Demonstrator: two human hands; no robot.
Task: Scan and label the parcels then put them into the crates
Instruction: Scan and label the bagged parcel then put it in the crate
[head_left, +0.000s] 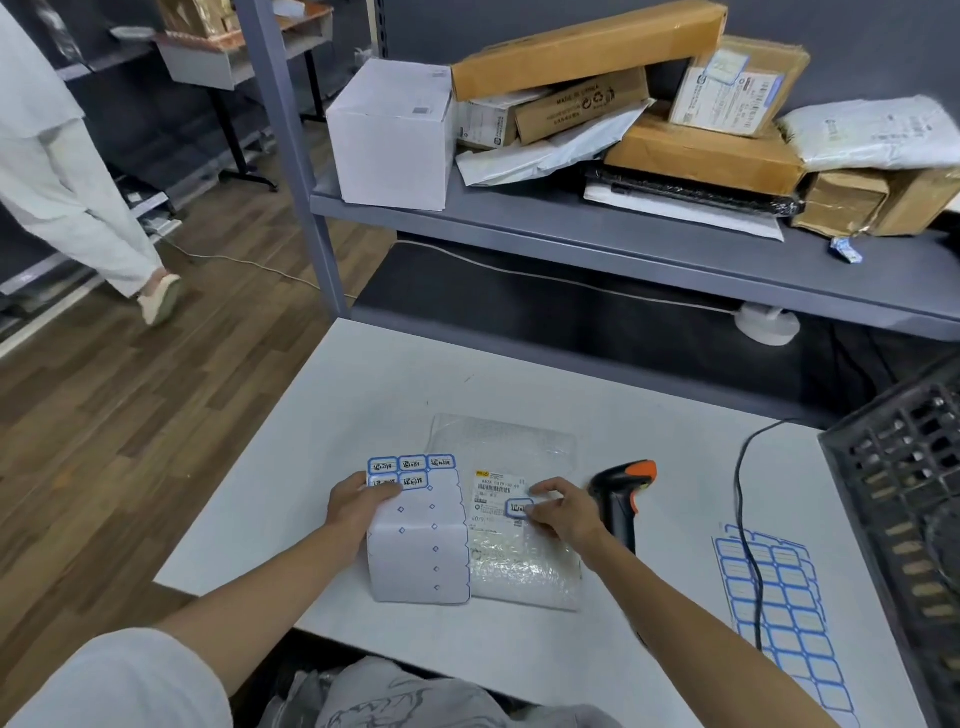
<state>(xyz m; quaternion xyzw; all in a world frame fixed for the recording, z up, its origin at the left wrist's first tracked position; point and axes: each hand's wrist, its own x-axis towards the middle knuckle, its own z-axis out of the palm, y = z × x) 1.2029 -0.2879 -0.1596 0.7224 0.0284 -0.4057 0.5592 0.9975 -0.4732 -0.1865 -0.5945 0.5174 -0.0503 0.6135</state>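
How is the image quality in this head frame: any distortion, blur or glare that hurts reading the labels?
Head view: even, soft lighting with no harsh glare; wide-angle bending curves the shelf and table edges; print on the parcel and the blue-bordered sticker is too soft to read; the passer-by at left is slightly blurred.

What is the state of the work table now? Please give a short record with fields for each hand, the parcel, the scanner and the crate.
left hand: the left hand holds the label sheet on the table
right hand: the right hand presses a blue-bordered label onto the parcel
parcel: bubble mailer, flat on the table, beside the label sheet
scanner: black and orange scanner, not held, right of the parcel
crate: black crate at the table's right edge; contents cannot be seen
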